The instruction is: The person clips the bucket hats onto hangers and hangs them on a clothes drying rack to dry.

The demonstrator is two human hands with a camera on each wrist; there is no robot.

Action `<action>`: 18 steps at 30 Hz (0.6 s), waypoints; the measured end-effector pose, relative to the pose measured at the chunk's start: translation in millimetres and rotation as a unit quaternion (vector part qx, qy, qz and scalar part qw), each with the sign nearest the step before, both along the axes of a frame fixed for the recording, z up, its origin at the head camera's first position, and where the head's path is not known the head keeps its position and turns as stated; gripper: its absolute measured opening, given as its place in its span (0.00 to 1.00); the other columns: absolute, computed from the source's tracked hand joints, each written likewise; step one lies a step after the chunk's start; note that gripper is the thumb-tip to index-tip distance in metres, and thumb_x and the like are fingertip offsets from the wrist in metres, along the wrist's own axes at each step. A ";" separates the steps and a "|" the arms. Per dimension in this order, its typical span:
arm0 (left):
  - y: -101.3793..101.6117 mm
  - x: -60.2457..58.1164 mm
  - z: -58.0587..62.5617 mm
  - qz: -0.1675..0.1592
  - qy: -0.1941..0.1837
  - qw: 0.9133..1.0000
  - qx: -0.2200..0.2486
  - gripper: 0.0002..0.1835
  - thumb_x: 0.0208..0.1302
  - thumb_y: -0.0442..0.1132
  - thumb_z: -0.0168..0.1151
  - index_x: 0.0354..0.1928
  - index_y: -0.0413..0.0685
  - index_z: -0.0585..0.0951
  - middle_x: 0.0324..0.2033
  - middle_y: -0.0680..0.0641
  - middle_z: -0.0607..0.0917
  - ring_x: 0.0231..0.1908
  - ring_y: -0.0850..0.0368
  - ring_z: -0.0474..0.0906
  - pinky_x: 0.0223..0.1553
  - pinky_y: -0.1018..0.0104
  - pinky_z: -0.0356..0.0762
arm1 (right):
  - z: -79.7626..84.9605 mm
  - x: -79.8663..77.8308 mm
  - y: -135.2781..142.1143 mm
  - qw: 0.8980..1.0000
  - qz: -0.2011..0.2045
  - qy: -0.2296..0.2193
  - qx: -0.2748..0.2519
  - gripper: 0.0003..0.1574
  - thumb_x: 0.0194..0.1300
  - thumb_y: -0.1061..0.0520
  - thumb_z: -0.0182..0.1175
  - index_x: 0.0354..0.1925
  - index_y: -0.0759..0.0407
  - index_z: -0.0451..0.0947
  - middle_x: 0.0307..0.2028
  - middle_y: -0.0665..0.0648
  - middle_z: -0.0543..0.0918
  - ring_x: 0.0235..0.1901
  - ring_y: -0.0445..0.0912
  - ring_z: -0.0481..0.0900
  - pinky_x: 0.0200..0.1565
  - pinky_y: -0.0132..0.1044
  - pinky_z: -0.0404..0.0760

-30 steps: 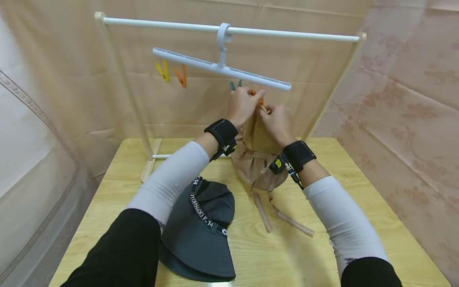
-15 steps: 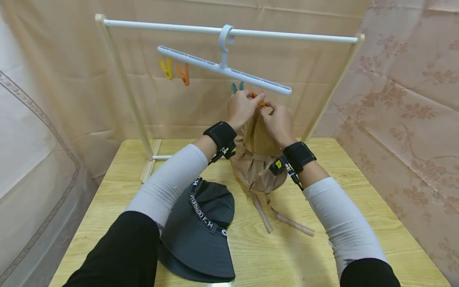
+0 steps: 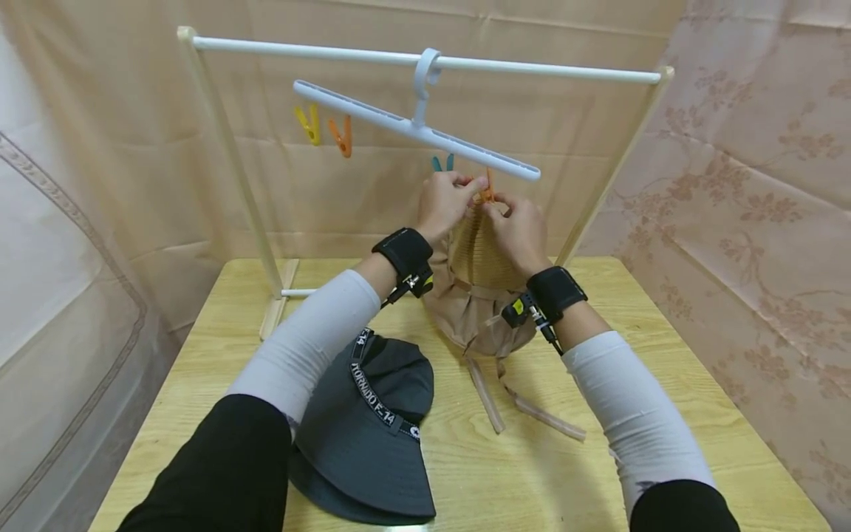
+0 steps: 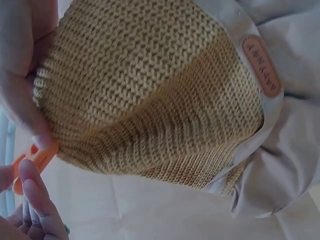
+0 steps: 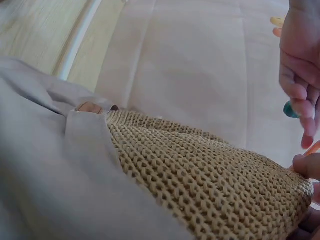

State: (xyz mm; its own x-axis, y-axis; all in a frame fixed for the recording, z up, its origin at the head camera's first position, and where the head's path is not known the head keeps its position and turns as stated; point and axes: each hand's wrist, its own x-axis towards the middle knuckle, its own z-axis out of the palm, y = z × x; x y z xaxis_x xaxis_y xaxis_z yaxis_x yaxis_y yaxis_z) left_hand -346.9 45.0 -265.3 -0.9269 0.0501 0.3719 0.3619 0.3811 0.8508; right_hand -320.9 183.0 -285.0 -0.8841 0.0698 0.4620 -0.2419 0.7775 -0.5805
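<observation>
A tan knit hat [image 4: 150,90] with a beige fabric brim [image 3: 488,318] hangs below the right end of the white hanger [image 3: 372,114]; its two ties trail on the table. My left hand [image 3: 444,203] pinches an orange clothespin [image 4: 45,157] at the gathered top of the knit crown. On the other side, my right hand [image 3: 521,233] grips the crown's tip, its thumb beside the clothespin. Just behind the left hand shows a teal clothespin [image 3: 442,162]. How far the orange jaws reach over the knit is partly hidden by fingers.
The hanger tilts down to the right on the white rack bar [image 3: 299,52]. A yellow clothespin [image 3: 308,124] and another orange clothespin [image 3: 341,137] hang at its left. A dark grey hat [image 3: 372,436] lies on the wooden table [image 3: 631,414], below the left forearm.
The hanger's hook has shifted slightly right along the bar. My left hand has moved a little left and down, showing more of the orange clothespin. The right hand keeps its hold on the knit.
</observation>
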 end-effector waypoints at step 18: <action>-18.8 -3.2 -0.5 0.077 0.045 0.996 0.025 0.16 0.67 0.51 0.62 0.39 0.43 0.82 0.29 0.45 0.87 0.21 0.62 0.78 0.23 0.73 0.70 | -4.1 -4.4 5.4 1.000 -0.011 -0.009 0.010 0.22 0.70 0.45 0.58 0.56 0.54 0.81 0.36 0.62 0.88 0.30 0.50 0.80 0.26 0.34 0.66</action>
